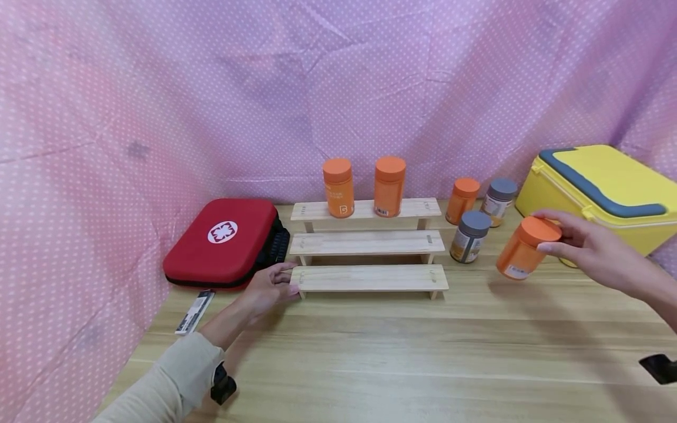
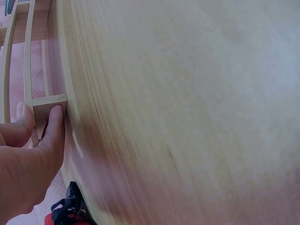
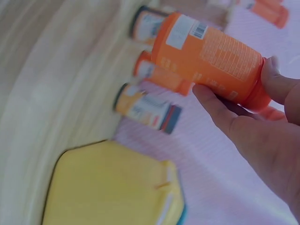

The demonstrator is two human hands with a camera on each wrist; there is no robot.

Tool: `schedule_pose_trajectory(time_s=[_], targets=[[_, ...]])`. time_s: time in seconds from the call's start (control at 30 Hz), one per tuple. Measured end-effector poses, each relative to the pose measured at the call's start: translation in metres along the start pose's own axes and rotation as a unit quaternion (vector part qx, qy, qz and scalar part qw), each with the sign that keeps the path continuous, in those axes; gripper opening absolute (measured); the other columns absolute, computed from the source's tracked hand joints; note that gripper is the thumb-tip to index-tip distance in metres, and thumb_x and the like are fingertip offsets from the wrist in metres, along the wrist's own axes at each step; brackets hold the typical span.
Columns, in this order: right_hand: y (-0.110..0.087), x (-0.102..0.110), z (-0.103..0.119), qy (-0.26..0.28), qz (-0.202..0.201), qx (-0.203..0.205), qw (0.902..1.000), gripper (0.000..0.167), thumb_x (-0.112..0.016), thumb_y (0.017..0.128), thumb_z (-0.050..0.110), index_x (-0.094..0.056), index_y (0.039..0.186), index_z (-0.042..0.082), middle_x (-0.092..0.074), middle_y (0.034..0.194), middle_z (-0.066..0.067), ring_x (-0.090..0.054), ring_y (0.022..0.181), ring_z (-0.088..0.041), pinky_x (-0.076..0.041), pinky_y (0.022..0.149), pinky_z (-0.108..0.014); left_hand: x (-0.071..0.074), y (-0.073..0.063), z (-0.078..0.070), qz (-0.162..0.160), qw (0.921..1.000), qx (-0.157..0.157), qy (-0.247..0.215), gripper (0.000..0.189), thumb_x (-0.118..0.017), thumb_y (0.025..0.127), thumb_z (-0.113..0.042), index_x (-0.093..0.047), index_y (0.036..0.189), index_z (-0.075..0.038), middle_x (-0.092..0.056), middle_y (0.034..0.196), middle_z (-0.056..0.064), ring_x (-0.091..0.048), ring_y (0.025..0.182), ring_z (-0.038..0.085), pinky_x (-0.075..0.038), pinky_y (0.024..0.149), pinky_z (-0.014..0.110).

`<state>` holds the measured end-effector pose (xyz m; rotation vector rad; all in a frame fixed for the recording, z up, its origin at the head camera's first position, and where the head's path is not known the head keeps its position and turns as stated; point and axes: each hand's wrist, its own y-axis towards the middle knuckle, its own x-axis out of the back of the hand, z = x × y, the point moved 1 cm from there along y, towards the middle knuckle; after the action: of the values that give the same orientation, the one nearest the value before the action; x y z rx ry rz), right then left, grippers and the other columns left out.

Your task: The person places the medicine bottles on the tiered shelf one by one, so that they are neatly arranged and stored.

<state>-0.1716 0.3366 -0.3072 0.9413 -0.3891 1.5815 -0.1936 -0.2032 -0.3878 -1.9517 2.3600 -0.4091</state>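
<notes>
My right hand (image 1: 587, 247) grips an orange supplement bottle (image 1: 520, 251) around its lid, holding it tilted above the table. The right wrist view shows the thumb and fingers of the right hand (image 3: 267, 126) at the lid end, and the bottle's printed label and barcode. At the left end of a three-tier wooden display rack (image 1: 365, 279), my left hand (image 1: 267, 289) holds the lowest step. Up close, thumb and finger of the left hand (image 2: 35, 150) pinch the step's end by its leg (image 2: 50, 104). Two orange bottles, a left one (image 1: 339, 191) and a right one (image 1: 388, 191), stand upright on the top step.
Right of the rack stand another orange bottle (image 1: 461, 202) and two grey-lidded jars, one nearer (image 1: 468, 239) and one behind (image 1: 497, 202). A yellow box (image 1: 608, 182) sits far right. At left lie a red first-aid case (image 1: 222, 241) and a small white-and-dark strip (image 1: 194, 312).
</notes>
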Motion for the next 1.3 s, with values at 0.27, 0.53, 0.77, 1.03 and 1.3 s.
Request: schedule_pose_trajectory(time_s=[0.27,0.53,0.77,1.03,1.3], targets=[[-0.002,-0.001,0.035,0.028,0.008,0.021,0.9993,0.053,-0.063,0.091,0.000,-0.047,0.140,0.012,-0.064,0.106,0.019,-0.060,0.091,0.005,-0.049,0.069,-0.008,0.000,0.000,-0.001,-0.005,1.0000,0.007,0.002,0.055,-0.058,0.088,0.013,-0.041,0.140,0.003,-0.056,0.121,0.025,-0.061,0.096,0.019,-0.053,0.091,0.040],[0.011,-0.009,0.084,0.054,0.005,0.055,0.9970,0.055,-0.064,0.089,-0.003,-0.049,0.139,0.016,-0.066,0.110,0.010,-0.062,0.094,-0.002,-0.049,0.075,-0.009,0.000,-0.001,0.000,-0.003,1.0000,0.003,0.000,0.054,-0.058,0.088,0.013,-0.041,0.139,0.005,-0.056,0.119,0.025,-0.061,0.095,0.019,-0.053,0.091,0.041],[0.044,-0.036,0.131,0.072,0.023,0.129,0.9887,0.052,-0.067,0.089,0.003,-0.051,0.137,0.012,-0.065,0.108,0.001,-0.060,0.090,-0.006,-0.048,0.075,-0.011,0.002,0.000,0.000,0.002,1.0000,0.000,0.002,0.054,-0.058,0.088,0.013,-0.040,0.139,0.005,-0.056,0.120,0.025,-0.062,0.095,0.018,-0.054,0.089,0.039],[0.098,-0.095,0.174,0.113,0.076,0.134,0.9816,0.045,-0.066,0.091,0.009,-0.051,0.134,0.007,-0.063,0.115,-0.012,-0.059,0.096,-0.022,-0.053,0.084,-0.034,0.002,0.000,0.000,0.003,1.0000,-0.005,0.002,0.054,-0.058,0.088,0.013,-0.040,0.138,0.006,-0.057,0.118,0.025,-0.062,0.093,0.018,-0.055,0.088,0.039],[0.135,-0.139,0.195,0.140,0.095,0.102,0.9804,0.047,-0.068,0.090,0.009,-0.051,0.134,0.008,-0.059,0.120,-0.010,-0.057,0.102,-0.021,-0.052,0.088,-0.036,0.000,0.001,0.000,-0.004,1.0000,-0.001,0.004,0.053,-0.058,0.088,0.013,-0.041,0.138,0.005,-0.057,0.119,0.026,-0.062,0.093,0.019,-0.055,0.088,0.039]])
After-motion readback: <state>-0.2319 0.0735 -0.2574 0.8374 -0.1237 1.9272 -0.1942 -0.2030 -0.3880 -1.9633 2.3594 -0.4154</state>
